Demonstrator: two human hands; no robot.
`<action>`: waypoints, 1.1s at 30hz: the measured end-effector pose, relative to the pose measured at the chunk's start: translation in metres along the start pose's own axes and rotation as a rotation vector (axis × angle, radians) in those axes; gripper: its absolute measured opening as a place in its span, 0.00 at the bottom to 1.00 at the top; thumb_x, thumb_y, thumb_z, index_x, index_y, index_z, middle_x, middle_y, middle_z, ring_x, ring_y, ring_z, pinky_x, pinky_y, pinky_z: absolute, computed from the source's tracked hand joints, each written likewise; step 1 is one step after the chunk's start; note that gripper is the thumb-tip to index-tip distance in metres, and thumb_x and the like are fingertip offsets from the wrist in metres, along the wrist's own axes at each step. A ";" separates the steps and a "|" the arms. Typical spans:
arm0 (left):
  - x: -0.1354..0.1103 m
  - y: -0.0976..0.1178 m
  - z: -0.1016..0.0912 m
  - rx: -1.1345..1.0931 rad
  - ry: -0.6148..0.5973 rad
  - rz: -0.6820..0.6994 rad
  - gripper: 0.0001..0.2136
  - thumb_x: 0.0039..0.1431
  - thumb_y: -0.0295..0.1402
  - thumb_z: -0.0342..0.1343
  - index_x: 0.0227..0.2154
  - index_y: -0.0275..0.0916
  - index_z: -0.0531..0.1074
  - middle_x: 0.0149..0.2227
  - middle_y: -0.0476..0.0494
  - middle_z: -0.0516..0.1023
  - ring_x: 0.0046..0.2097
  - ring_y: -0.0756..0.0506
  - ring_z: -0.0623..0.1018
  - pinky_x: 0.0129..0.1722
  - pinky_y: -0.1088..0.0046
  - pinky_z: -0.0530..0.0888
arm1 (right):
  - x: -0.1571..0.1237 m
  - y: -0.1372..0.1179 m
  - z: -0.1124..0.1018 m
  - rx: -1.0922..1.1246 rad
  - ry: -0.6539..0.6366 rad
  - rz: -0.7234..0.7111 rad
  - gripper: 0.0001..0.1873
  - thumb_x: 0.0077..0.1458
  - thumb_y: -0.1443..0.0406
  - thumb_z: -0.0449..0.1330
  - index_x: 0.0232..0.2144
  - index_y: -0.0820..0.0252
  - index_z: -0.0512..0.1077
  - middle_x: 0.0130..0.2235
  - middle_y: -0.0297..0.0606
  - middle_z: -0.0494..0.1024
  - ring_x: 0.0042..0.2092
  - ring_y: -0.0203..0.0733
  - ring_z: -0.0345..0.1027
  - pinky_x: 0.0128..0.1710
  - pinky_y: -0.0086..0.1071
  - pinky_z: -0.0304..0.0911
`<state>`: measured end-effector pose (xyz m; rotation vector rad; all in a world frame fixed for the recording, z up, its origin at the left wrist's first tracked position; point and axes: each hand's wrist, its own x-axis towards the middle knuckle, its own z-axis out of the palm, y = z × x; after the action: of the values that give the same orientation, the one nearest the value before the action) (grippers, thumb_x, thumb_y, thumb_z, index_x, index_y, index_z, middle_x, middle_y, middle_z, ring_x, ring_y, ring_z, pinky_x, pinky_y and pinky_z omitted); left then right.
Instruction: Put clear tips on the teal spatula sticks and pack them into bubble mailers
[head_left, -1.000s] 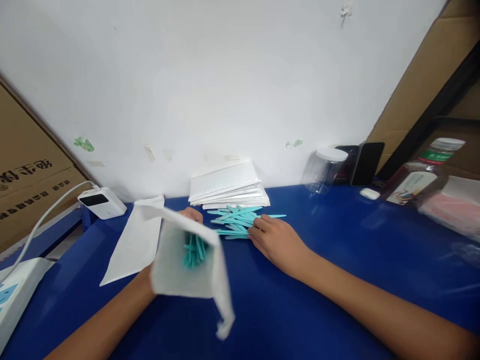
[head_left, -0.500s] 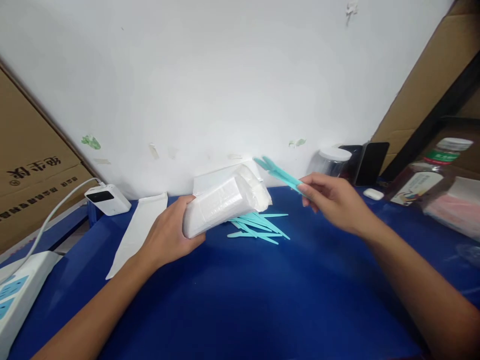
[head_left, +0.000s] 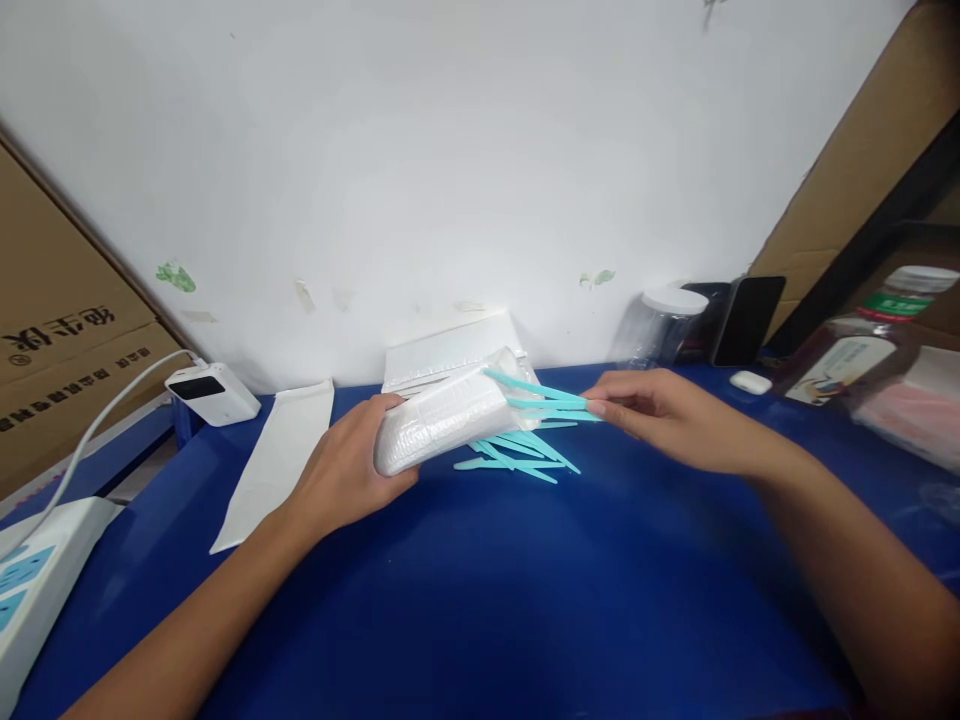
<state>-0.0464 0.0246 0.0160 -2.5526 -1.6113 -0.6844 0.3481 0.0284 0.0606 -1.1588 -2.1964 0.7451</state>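
My left hand (head_left: 351,458) is wrapped round a white bubble-lined pouch (head_left: 442,420), tilted with its mouth toward the right. Between the thumb and fingers of my right hand (head_left: 660,412) are several thin turquoise plastic sticks (head_left: 551,404). Their far ends lie at the pouch's mouth; how far they reach inside I cannot tell. A loose pile of more turquoise sticks (head_left: 525,458), some with flat blade-like ends, lies on the blue table (head_left: 465,600) below the pouch. Behind it, other white pouches (head_left: 450,348) rest against the wall.
A flat white pouch (head_left: 281,455) lies at the left, near a white power bank (head_left: 214,397) with a cable and a power strip (head_left: 45,580). On the right stand a clear jar (head_left: 660,330), a dark phone (head_left: 748,320), a small white case (head_left: 750,382) and a bottle (head_left: 847,350).
My right hand has moved down and left, bringing the turquoise sticks from above to the pouch's mouth. My left hand still holds the pouch, now tilted a little flatter.
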 end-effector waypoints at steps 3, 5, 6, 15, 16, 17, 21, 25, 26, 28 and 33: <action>0.001 -0.001 0.000 0.002 -0.005 -0.006 0.32 0.55 0.39 0.65 0.61 0.43 0.62 0.57 0.36 0.77 0.53 0.31 0.80 0.47 0.55 0.77 | -0.003 0.001 -0.007 -0.022 -0.011 0.007 0.23 0.69 0.47 0.58 0.33 0.56 0.79 0.34 0.38 0.79 0.34 0.43 0.68 0.32 0.35 0.62; 0.001 -0.002 0.000 -0.002 -0.002 -0.026 0.32 0.55 0.40 0.65 0.61 0.42 0.62 0.57 0.35 0.77 0.54 0.31 0.79 0.48 0.55 0.77 | -0.005 0.002 -0.012 -0.035 -0.011 0.011 0.23 0.69 0.47 0.58 0.33 0.56 0.79 0.34 0.38 0.80 0.34 0.44 0.69 0.32 0.35 0.62; 0.001 -0.003 0.000 -0.003 -0.001 -0.034 0.32 0.55 0.40 0.65 0.61 0.42 0.62 0.57 0.35 0.77 0.54 0.31 0.80 0.48 0.54 0.77 | -0.006 0.004 -0.014 -0.042 -0.012 0.014 0.23 0.69 0.47 0.58 0.33 0.56 0.79 0.34 0.38 0.80 0.34 0.44 0.69 0.32 0.35 0.63; -0.003 0.005 0.006 -0.019 -0.011 0.120 0.30 0.55 0.36 0.64 0.60 0.44 0.63 0.57 0.36 0.77 0.54 0.32 0.80 0.51 0.55 0.77 | 0.001 -0.005 0.020 0.104 0.115 0.017 0.19 0.69 0.49 0.60 0.45 0.55 0.84 0.44 0.42 0.85 0.39 0.47 0.75 0.37 0.39 0.70; -0.004 0.009 0.007 -0.037 -0.014 0.128 0.30 0.55 0.36 0.64 0.59 0.44 0.63 0.56 0.37 0.77 0.54 0.32 0.80 0.50 0.55 0.77 | 0.002 -0.007 0.029 0.107 0.170 0.012 0.18 0.69 0.51 0.60 0.46 0.55 0.83 0.42 0.42 0.84 0.37 0.45 0.74 0.35 0.38 0.70; -0.004 0.014 0.007 -0.062 -0.018 0.130 0.29 0.55 0.36 0.64 0.59 0.44 0.63 0.55 0.37 0.78 0.53 0.33 0.80 0.50 0.56 0.78 | 0.003 -0.009 0.038 0.097 0.238 0.002 0.17 0.70 0.52 0.60 0.46 0.55 0.82 0.40 0.41 0.82 0.35 0.44 0.72 0.34 0.37 0.69; -0.006 0.035 0.011 -0.187 -0.037 0.094 0.27 0.56 0.36 0.65 0.57 0.45 0.63 0.51 0.40 0.79 0.49 0.36 0.82 0.44 0.59 0.78 | 0.004 -0.022 0.065 -0.038 0.469 -0.173 0.11 0.70 0.58 0.60 0.49 0.55 0.77 0.36 0.38 0.74 0.34 0.42 0.67 0.35 0.37 0.68; -0.011 0.054 0.017 -0.294 -0.056 0.096 0.26 0.57 0.36 0.64 0.56 0.45 0.63 0.50 0.40 0.81 0.47 0.36 0.83 0.43 0.58 0.79 | 0.000 -0.037 0.074 -0.064 0.593 -0.309 0.12 0.75 0.60 0.52 0.52 0.53 0.73 0.48 0.42 0.75 0.49 0.49 0.69 0.52 0.44 0.67; -0.013 0.058 0.018 -0.311 -0.061 0.111 0.26 0.57 0.36 0.64 0.56 0.45 0.63 0.50 0.39 0.81 0.47 0.36 0.83 0.43 0.58 0.79 | -0.001 -0.039 0.075 -0.058 0.607 -0.322 0.14 0.76 0.59 0.49 0.53 0.52 0.72 0.50 0.43 0.74 0.54 0.50 0.68 0.56 0.47 0.65; -0.017 0.066 0.022 -0.331 -0.065 0.140 0.26 0.57 0.37 0.64 0.57 0.46 0.63 0.50 0.39 0.81 0.46 0.36 0.83 0.43 0.58 0.79 | -0.003 -0.041 0.076 -0.035 0.569 -0.330 0.19 0.77 0.54 0.45 0.57 0.52 0.70 0.56 0.45 0.73 0.60 0.53 0.65 0.63 0.50 0.61; -0.020 0.075 0.027 -0.448 -0.057 0.035 0.23 0.58 0.35 0.65 0.54 0.45 0.63 0.45 0.45 0.80 0.39 0.41 0.81 0.36 0.66 0.77 | -0.008 -0.037 0.072 0.060 0.371 -0.302 0.35 0.73 0.40 0.40 0.70 0.47 0.60 0.67 0.45 0.68 0.69 0.56 0.60 0.69 0.53 0.57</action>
<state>0.0205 -0.0197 -0.0017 -2.9154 -1.5729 -1.0872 0.2822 -0.0115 0.0335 -0.8309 -1.9583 0.4253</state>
